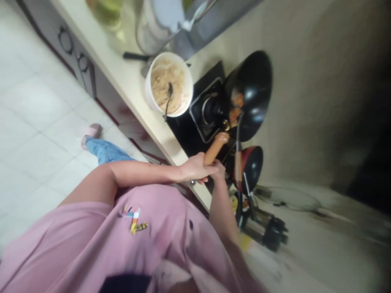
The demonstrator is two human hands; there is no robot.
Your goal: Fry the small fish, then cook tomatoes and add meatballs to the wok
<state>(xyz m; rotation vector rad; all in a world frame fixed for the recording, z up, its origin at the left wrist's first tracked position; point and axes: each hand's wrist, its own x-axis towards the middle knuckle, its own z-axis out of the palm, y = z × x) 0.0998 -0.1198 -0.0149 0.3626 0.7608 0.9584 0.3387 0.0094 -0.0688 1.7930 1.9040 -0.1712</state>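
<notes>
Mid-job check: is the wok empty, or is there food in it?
Not empty: the wok holds orange-brown food near the end of a long-handled utensil, while much of its dark inside is bare.

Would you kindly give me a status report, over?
Left hand closed on brown handle, right hand against left. Wok tilted, food inside. Spatula across wok rim; white bowl near burner.

Open room runs along the table [166,136] between white bowl [148,91] and left hand [194,167], while wok [255,95] and spatula [238,166] bar the wall [305,101] side.
</notes>
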